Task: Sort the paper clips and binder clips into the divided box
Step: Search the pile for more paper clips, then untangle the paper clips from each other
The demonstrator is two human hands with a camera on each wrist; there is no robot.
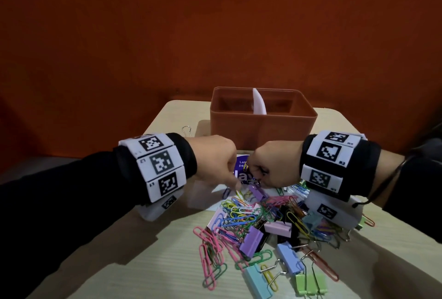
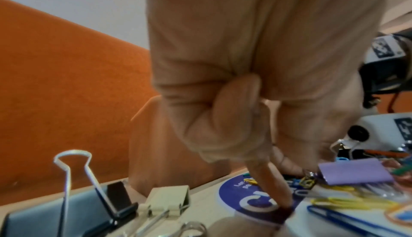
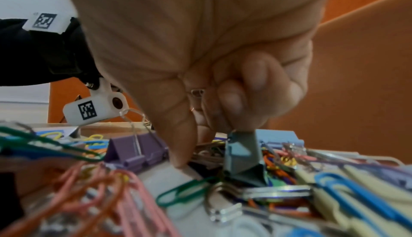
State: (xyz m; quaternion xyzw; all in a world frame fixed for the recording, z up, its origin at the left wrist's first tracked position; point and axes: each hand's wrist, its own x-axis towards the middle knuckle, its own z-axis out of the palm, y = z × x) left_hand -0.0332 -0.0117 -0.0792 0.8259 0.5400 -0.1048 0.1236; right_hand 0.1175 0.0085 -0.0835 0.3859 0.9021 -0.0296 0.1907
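The brown divided box (image 1: 263,129) with its white divider (image 1: 259,105) stands at the table's far side. In front of it lies a mixed pile (image 1: 263,227) of coloured paper clips and binder clips. Both hands meet at the pile's far edge. My right hand (image 3: 200,110) pinches the wire handle of a grey-blue binder clip (image 3: 243,152), which stands on end in the pile. A lilac binder clip (image 1: 259,191) lies just beside that thumb. My left hand (image 1: 235,185) presses its straight index finger (image 2: 274,191) onto a round blue label (image 2: 243,200); its other fingers are curled in.
The label sits on a white packet (image 1: 205,193) under the pile's far-left corner. A black binder clip (image 2: 116,203) and a beige one (image 2: 167,198) lie apart at the left, near the box. Bare tabletop (image 1: 143,262) shows at the near left.
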